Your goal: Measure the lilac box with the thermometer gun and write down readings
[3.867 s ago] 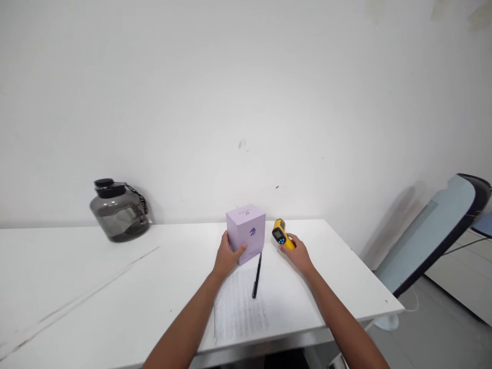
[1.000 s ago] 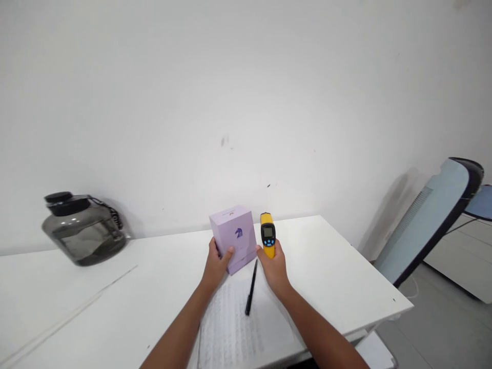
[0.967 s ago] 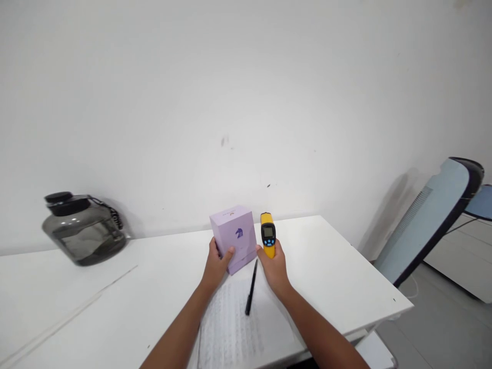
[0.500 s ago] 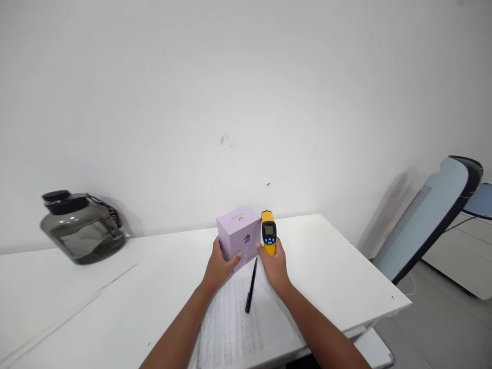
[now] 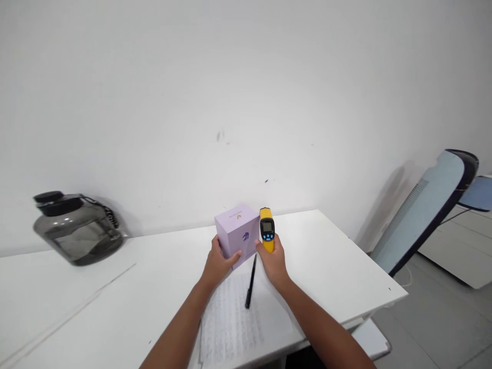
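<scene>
A lilac cardboard box (image 5: 244, 237) with a small purple emblem is gripped at its left side by my left hand (image 5: 220, 261), the thumb lying across the front face. My right hand (image 5: 275, 259) is wrapped round the handle of a yellow and black infrared thermometer (image 5: 267, 228), whose small grey screen and blue buttons face me. The thermometer is just right of the box, its far end pointing toward the wall. Below both hands, a black pen (image 5: 250, 287) lies on sheets of paper (image 5: 234, 328) covered in rows of faint writing.
A dark translucent water jug (image 5: 79, 228) with a black lid and strap stands at the left of the white table (image 5: 161, 287), near the wall. Past the table's right edge, a light blue chair back (image 5: 418, 215) leans by the wall.
Almost nothing differs. The whole view has shifted slightly, and both hands keep the same hold on the box and the thermometer.
</scene>
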Demonstrator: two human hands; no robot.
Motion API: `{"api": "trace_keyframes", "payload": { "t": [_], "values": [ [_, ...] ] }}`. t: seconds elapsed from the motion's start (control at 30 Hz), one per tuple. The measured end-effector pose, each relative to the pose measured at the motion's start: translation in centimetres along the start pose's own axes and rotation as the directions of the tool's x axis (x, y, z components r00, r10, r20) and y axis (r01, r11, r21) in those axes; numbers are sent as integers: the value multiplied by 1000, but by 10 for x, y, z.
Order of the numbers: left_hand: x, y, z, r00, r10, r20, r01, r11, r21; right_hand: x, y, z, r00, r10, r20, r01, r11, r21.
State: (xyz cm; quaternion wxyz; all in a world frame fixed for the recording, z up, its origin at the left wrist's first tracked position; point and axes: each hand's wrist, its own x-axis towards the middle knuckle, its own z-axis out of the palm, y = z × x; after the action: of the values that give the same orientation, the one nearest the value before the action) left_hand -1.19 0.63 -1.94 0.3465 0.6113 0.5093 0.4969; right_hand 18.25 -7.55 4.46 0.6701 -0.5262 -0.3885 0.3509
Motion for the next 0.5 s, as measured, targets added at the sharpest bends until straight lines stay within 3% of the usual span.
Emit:
{"api": "trace_keyframes", "payload": {
  "t": [0.4,0.5],
  "values": [
    [-7,23,-5,990,-137,35,125,962,241,10,24,-1,997,45,-56,-42,998,51],
    [-7,25,-5,990,-137,41,116,938,328,22,33,-7,997,27,-71,-29,999,-30]
  ]
}}
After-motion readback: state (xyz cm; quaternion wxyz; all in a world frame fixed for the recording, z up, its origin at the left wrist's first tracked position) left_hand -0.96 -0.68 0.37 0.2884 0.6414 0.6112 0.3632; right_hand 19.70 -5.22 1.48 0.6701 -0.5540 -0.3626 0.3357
